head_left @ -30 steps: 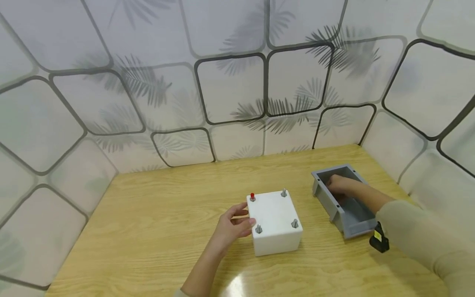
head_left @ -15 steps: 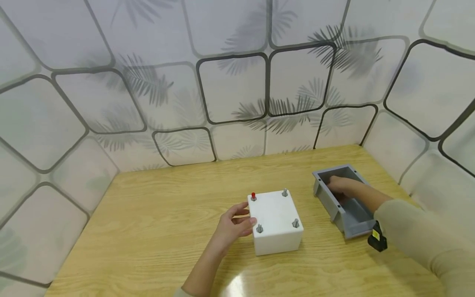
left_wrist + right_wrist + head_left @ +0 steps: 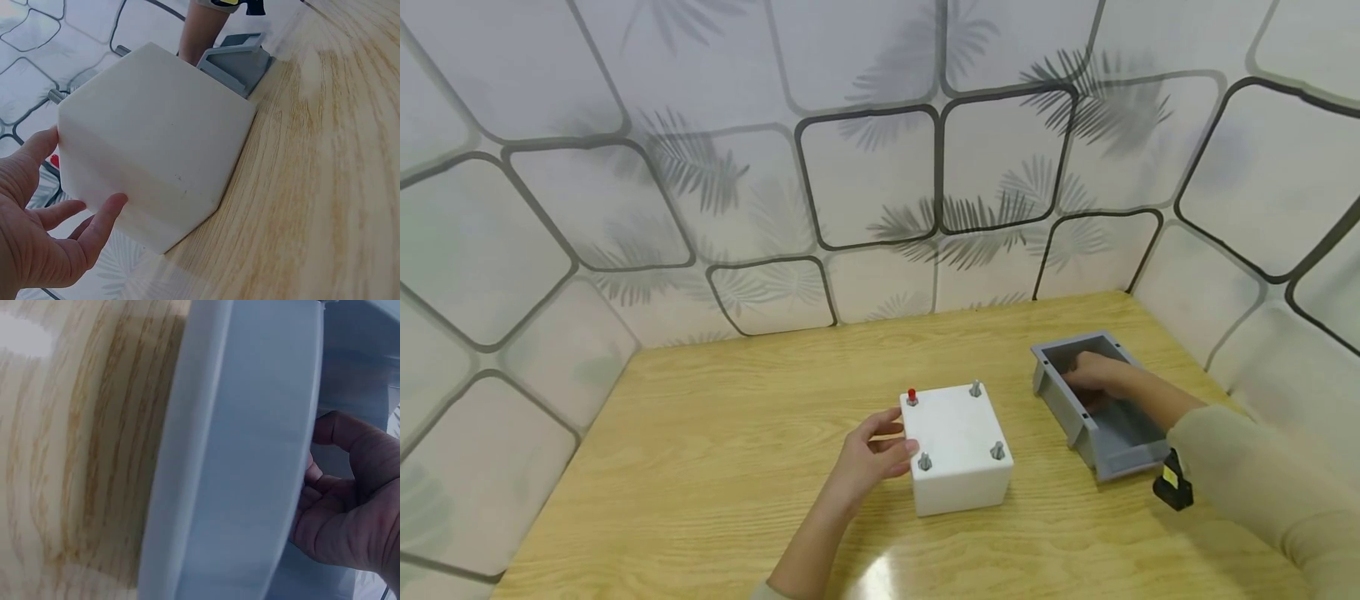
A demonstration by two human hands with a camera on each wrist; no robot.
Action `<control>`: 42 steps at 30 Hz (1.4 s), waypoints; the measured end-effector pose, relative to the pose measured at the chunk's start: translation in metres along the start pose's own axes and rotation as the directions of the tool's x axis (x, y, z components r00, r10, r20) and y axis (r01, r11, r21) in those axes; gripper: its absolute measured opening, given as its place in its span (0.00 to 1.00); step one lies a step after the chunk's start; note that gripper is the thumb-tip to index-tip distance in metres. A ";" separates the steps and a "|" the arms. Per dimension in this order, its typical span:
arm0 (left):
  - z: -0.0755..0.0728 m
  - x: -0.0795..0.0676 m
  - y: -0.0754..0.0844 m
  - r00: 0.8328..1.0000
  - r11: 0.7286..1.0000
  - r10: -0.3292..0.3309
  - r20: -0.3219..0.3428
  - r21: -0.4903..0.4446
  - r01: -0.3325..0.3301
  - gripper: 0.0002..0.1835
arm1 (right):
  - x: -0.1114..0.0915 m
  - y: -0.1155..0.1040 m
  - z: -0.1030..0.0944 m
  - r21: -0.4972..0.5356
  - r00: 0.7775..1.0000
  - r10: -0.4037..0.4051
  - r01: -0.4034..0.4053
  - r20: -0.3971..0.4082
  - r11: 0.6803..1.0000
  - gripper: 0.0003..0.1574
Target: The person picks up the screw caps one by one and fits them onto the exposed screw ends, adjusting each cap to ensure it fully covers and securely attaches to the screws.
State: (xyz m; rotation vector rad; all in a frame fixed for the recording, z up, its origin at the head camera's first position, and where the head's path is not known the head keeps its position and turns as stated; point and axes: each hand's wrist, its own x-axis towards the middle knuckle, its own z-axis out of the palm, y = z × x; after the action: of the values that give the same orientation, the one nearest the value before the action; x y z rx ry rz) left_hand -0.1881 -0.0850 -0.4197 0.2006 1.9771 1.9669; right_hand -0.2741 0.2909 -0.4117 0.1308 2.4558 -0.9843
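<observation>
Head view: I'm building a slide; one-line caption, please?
The left hand touches a white box with four upright bolts while the right hand reaches into a gray bin.

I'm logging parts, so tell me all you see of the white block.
The white block is smooth, plastic-looking and sits on the wooden table, left of the gray bin. Four metal studs rise from its top corners, the far-left one tipped red. Dark specks mark one side. The left hand touches its left side.

The wood table (image 3: 722,442) has a shiny spot (image 3: 876,577). The pale wall (image 3: 850,50) has gray leaves (image 3: 696,162) and rounded squares (image 3: 868,179).
</observation>
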 end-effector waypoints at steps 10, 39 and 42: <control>0.000 0.000 -0.001 1.000 1.000 -0.009 -0.022 -0.006 0.009 0.35 | 0.000 0.000 0.000 0.011 0.997 -0.031 0.030 0.067 0.999 0.15; -0.001 0.000 -0.002 1.000 1.000 0.000 -0.009 0.004 0.000 0.37 | -0.005 0.008 -0.010 0.248 0.987 0.088 -0.119 0.133 0.962 0.15; -0.001 0.001 -0.002 1.000 1.000 0.001 -0.006 -0.001 -0.001 0.36 | -0.006 0.008 -0.011 0.266 0.989 0.084 -0.114 0.123 0.957 0.13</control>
State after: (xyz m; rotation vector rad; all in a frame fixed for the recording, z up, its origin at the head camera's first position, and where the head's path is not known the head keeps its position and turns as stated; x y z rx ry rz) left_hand -0.1886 -0.0855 -0.4214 0.1957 1.9800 1.9715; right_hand -0.2716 0.3047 -0.4067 0.2814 2.1810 -1.2466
